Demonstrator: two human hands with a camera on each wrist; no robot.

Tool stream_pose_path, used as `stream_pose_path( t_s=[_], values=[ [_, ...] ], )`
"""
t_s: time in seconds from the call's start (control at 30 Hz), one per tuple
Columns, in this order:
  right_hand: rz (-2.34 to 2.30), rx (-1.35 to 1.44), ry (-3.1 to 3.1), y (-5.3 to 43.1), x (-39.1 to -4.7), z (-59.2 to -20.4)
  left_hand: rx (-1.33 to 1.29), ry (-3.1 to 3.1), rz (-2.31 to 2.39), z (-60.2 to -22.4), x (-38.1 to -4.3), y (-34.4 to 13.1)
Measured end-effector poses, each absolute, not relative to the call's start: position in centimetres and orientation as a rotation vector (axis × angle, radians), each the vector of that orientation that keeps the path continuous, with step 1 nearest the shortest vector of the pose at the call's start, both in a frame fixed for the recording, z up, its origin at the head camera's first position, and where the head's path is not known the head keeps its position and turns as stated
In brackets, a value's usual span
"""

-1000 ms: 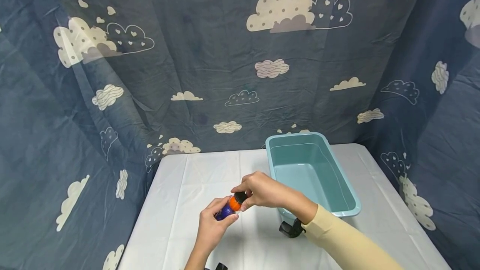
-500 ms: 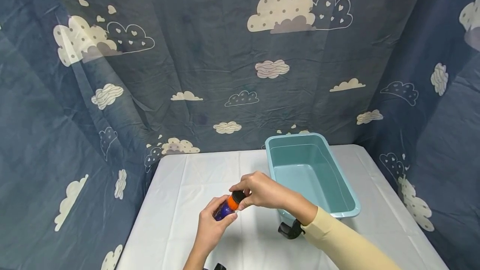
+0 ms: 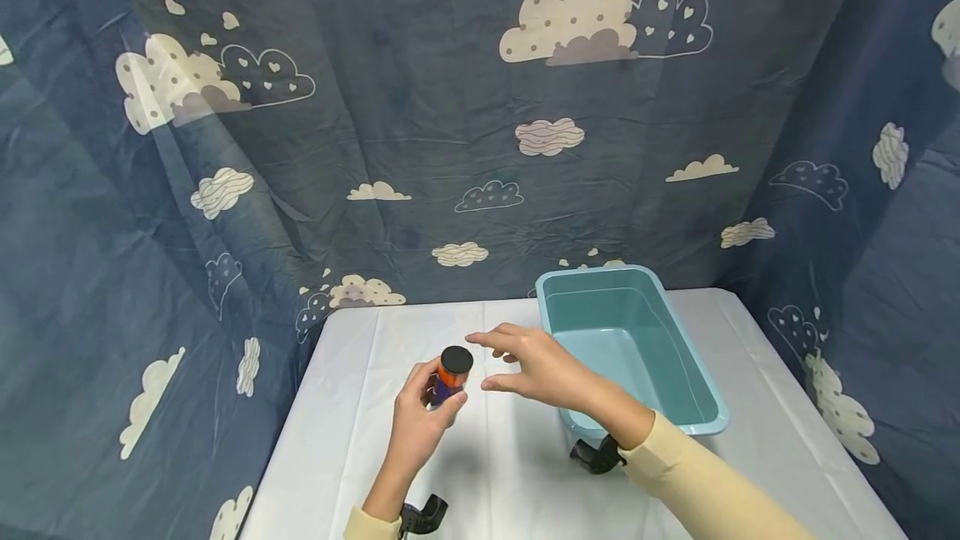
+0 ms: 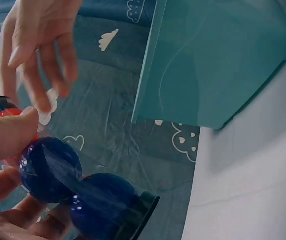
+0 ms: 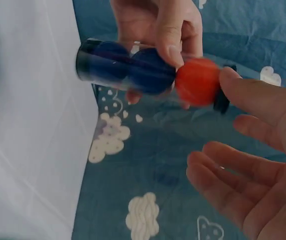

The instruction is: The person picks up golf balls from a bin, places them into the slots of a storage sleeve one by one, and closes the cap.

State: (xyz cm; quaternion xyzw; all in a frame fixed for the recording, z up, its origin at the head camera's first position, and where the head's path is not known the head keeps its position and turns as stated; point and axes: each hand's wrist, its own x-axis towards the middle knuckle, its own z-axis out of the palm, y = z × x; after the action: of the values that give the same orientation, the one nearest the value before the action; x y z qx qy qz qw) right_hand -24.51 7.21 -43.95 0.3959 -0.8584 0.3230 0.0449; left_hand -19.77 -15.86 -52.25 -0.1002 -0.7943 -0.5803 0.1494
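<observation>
My left hand (image 3: 417,425) grips a clear tube (image 5: 127,65) above the white table, thumb on one side and fingers on the other. Inside sit an orange ball (image 5: 198,81) at the upper end and two dark blue balls (image 4: 50,170). A black cap (image 3: 457,359) closes the top, and a dark cap (image 4: 141,216) covers the other end. To the right of the tube, my right hand (image 3: 546,369) holds nothing; its fingers and thumb are spread, a small gap from the cap in the head view.
A teal plastic basin (image 3: 712,425) stands on the right part of the white-covered table (image 3: 360,473), just beyond my right forearm. Blue cloud-patterned fabric (image 3: 450,140) hangs behind and on both sides. Each wrist wears a black camera mount (image 3: 597,456).
My right hand has let go of the capped end and opened. My left hand has raised the tube slightly and turned it more upright, with the black cap facing up.
</observation>
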Motion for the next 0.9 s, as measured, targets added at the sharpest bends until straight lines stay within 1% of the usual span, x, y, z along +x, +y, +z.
stream_pose_path(
  t_s=[0.27, 0.6, 0.9],
  values=[
    [0.928, 1.05, -2.672, 11.5, -24.1, -44.4, -0.137, -2.26, -1.695, -53.2, -20.8, -16.6],
    [0.88, 0.838, -2.764, 16.9, -24.0, -46.9, 0.037, -2.3, -1.682, -57.1, -23.0, -18.0],
    [0.82, 0.731, -2.743, 19.7, -23.4, -49.0, 0.126, -2.344, -1.578, -60.2, -24.3, -19.2]
  ],
)
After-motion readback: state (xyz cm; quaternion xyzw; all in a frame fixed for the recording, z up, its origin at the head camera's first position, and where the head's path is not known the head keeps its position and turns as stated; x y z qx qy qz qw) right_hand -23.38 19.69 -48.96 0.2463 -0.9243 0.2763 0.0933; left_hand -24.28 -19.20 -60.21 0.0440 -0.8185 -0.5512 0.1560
